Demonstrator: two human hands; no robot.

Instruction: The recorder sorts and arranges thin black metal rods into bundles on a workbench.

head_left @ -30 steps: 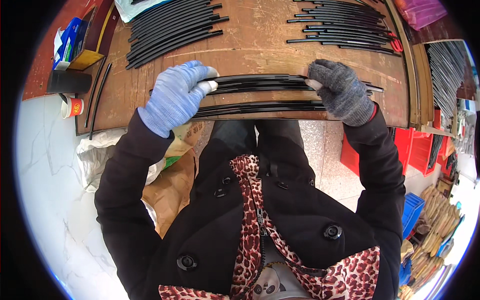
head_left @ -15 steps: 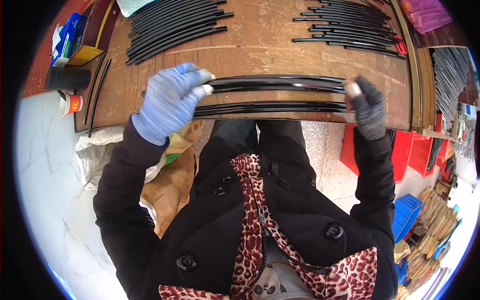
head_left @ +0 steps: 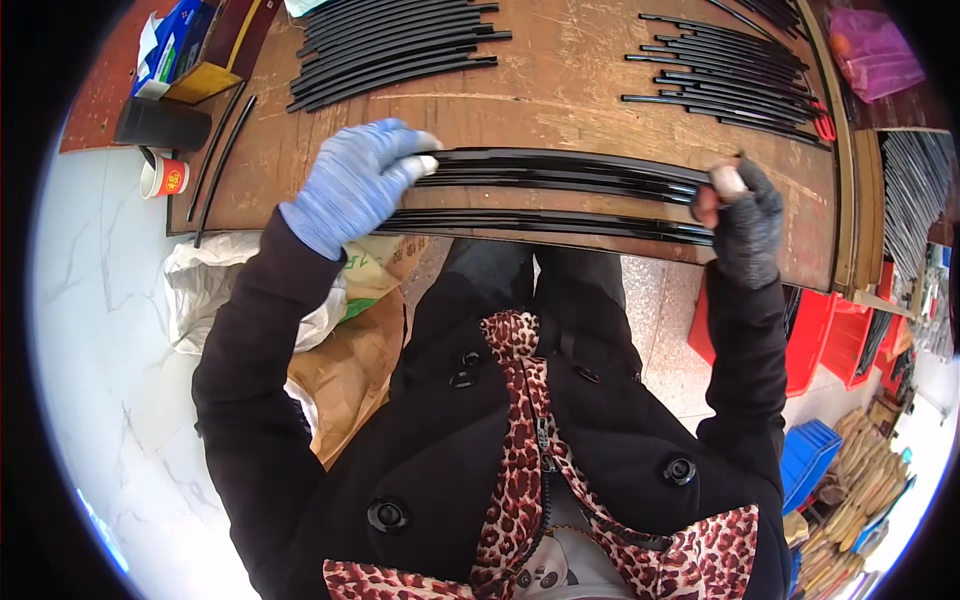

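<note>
In a blue glove with pale fingertips, my left hand (head_left: 350, 185) closes on the left ends of a flat bundle of slim, glossy black tubes (head_left: 565, 168). My right hand (head_left: 745, 215), wearing a dark grey glove that leaves the thumb tip bare, grips the right ends of the same bundle. It stretches side to side over the near part of the wooden table (head_left: 560, 110). Closer to me, along the table's front edge, lies a second row of black tubes (head_left: 560, 222). My left hand covers part of that row's left end.
Black tubes are piled at the far left (head_left: 400, 52) and far right (head_left: 730, 78). Two loose tubes (head_left: 222, 165) lie by a paper cup (head_left: 172, 177) and a black cylinder (head_left: 160, 125). A raised wooden rim (head_left: 845, 180) borders the right side. Red crates (head_left: 815, 345) stand below.
The view has shifted, moving the table rightward and slightly up in the picture. Both hands keep their grip, and the held tubes now appear as a wider, more spread band.
</note>
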